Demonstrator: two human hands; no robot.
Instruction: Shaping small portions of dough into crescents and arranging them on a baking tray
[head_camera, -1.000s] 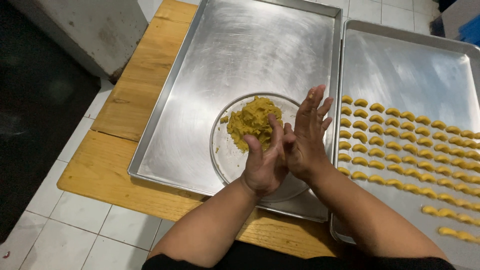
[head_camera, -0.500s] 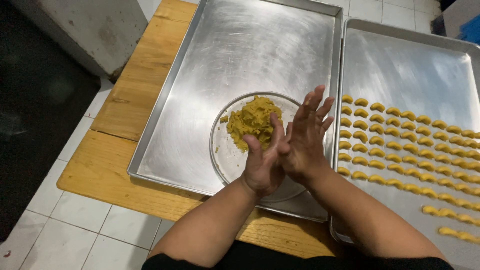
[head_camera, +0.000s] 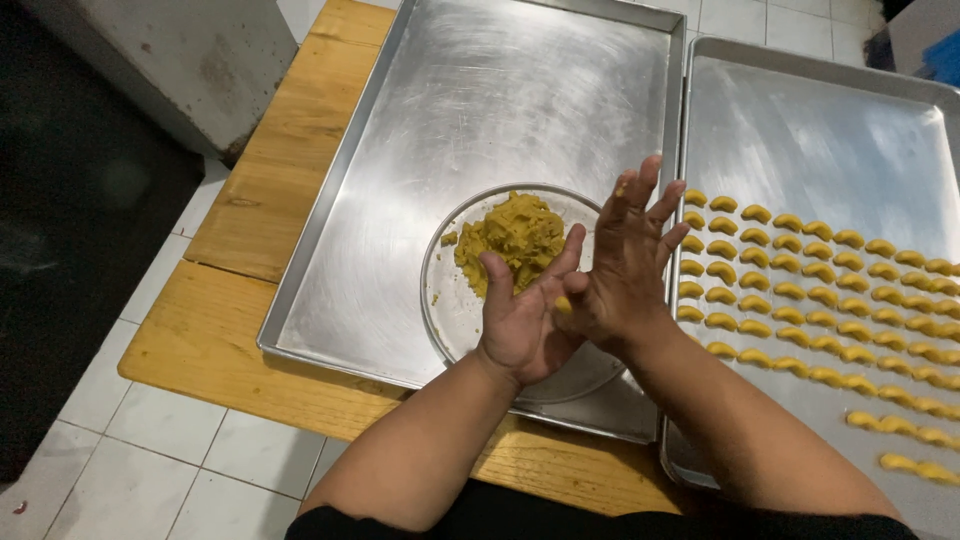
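My left hand (head_camera: 525, 310) and my right hand (head_camera: 625, 265) are pressed palm to palm above a round metal plate (head_camera: 455, 310), with a small bit of yellow dough (head_camera: 563, 304) caught between them. A heap of yellow dough (head_camera: 515, 235) lies on the far side of the plate. The plate rests in a large metal tray (head_camera: 480, 100). To the right, a second metal tray (head_camera: 800, 130) holds several rows of small curved yellow dough pieces (head_camera: 800, 285).
Both trays sit on a low wooden board (head_camera: 220, 330) over a white tiled floor (head_camera: 150, 470). A grey concrete block (head_camera: 170, 50) stands at the upper left beside a dark floor area. Something blue shows at the top right corner.
My right hand has slid slightly forward and to the right against the left palm, fingers spread. Trays, plate and dough heap have stayed put.
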